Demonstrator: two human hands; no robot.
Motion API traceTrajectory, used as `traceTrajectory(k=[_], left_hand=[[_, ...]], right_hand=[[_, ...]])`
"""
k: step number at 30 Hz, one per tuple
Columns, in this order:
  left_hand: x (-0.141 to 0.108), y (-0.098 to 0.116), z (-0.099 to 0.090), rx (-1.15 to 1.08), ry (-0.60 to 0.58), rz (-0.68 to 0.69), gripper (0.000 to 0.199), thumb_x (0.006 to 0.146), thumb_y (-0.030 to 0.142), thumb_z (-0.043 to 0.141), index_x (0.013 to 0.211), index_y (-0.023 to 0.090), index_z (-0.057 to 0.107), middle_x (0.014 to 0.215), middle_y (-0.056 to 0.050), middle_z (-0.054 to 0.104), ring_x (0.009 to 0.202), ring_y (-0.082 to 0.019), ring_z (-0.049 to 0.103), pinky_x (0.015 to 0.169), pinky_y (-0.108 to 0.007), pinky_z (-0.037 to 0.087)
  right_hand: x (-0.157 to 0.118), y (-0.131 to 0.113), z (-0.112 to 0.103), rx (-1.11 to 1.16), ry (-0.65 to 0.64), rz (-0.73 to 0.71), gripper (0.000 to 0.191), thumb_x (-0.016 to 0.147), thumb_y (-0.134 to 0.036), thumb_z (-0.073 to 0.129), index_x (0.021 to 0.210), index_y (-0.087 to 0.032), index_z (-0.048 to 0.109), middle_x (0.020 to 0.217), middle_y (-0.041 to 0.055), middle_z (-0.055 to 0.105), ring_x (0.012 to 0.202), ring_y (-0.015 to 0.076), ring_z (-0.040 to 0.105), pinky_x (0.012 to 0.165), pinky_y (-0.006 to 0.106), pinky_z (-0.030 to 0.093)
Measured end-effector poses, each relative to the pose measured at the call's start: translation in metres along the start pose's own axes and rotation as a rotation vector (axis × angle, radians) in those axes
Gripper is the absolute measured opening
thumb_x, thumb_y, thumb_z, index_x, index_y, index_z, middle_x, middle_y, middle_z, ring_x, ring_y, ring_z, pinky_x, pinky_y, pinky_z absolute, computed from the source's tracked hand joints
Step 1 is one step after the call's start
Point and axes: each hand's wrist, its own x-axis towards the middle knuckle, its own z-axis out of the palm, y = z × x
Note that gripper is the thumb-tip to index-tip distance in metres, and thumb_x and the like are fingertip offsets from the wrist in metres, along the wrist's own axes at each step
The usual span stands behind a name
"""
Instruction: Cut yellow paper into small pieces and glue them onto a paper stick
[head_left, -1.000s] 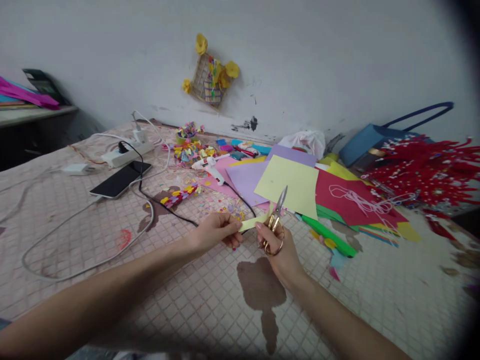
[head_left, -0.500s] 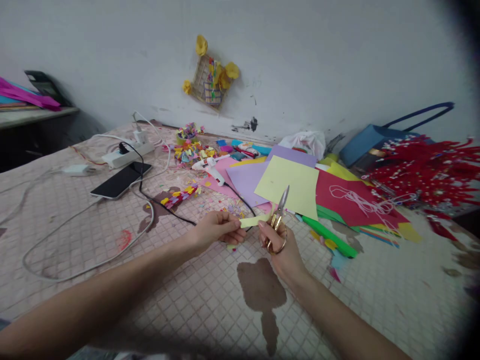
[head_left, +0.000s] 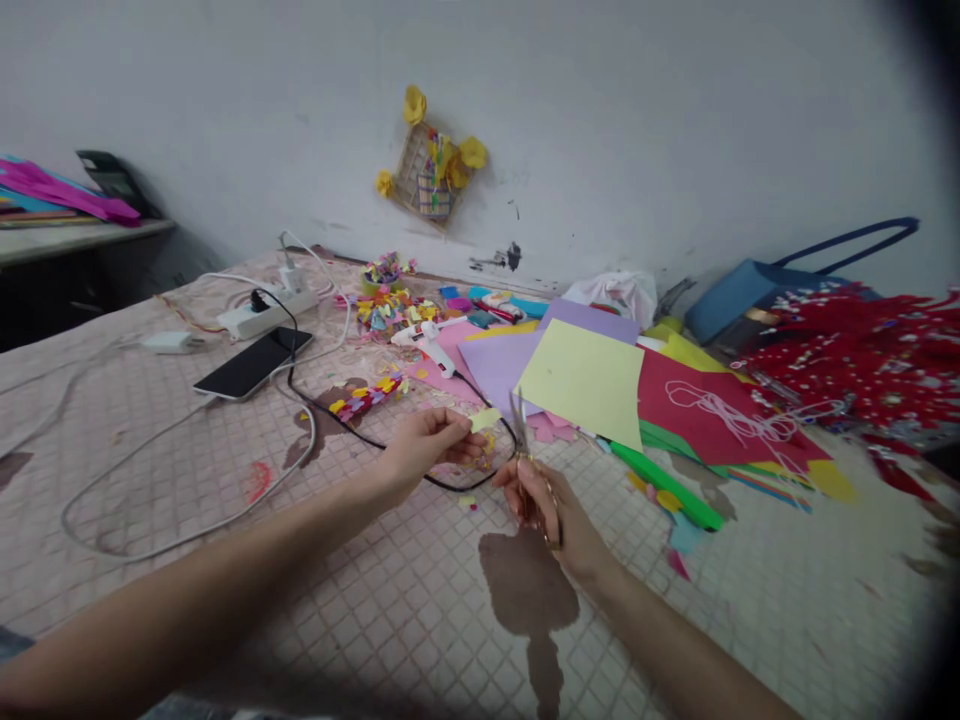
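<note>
Between the thumb and fingers of my left hand (head_left: pixel 433 445) is a small pale yellow paper strip (head_left: pixel 484 419), partly hidden by the fingertips. My right hand (head_left: pixel 551 510) grips gold-handled scissors (head_left: pixel 520 425), their blades pointing up and away from me, a little right of the strip and apart from it. The blades are somewhat blurred. Behind the scissors lies a pale yellow paper sheet (head_left: pixel 585 375) on top of purple and pink sheets. A white glue gun (head_left: pixel 427 340) rests beyond my left hand, its black cord running between the hands.
At left are a power strip (head_left: pixel 266 313), a phone (head_left: pixel 253 364) and a looping white cable (head_left: pixel 187 545). Paper pieces (head_left: pixel 390 308) are heaped at the back. Red paper (head_left: pixel 690 400), white string (head_left: pixel 739 412) and a red fuzzy bunch (head_left: pixel 855 350) lie right.
My right hand has drawn back from the strip and turned the scissors more upright. The strip, held by both hands before, is now in my left hand only. The view has shifted slightly.
</note>
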Motion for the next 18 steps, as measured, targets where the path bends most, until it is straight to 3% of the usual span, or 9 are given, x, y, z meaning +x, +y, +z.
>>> traceTrajectory(k=[5,10,18], left_hand=[[0.0029,0.0037,-0.0032,-0.029,0.014,0.052,0.016,0.077,0.026,0.060,0.077,0.012,0.054,0.076,-0.006,0.069,0.065,-0.011,0.064,0.063,-0.022,0.050],[0.0035,0.0032,-0.0039,-0.046,0.015,0.093,0.019,0.075,0.029,0.062,0.075,0.012,0.055,0.074,-0.005,0.068,0.068,-0.011,0.064,0.069,-0.025,0.050],[0.0037,0.0037,-0.0038,-0.073,0.028,0.112,0.019,0.075,0.029,0.062,0.076,0.012,0.053,0.072,-0.004,0.066,0.066,-0.011,0.063,0.067,-0.025,0.049]], right_hand=[[-0.0054,-0.0017,0.0000,-0.180,-0.115,0.059,0.041,0.082,-0.053,0.042,0.070,-0.017,0.057,0.049,-0.0053,0.040,0.041,0.0078,0.038,0.041,0.020,0.029],[-0.0041,-0.0023,0.0002,-0.208,-0.134,0.124,0.044,0.082,-0.055,0.041,0.067,-0.017,0.055,0.046,-0.0060,0.038,0.038,0.0068,0.036,0.037,0.019,0.028],[-0.0035,-0.0050,0.0009,-0.243,-0.157,0.103,0.044,0.082,-0.053,0.041,0.065,-0.015,0.053,0.043,-0.0069,0.036,0.036,0.0059,0.035,0.037,0.018,0.029]])
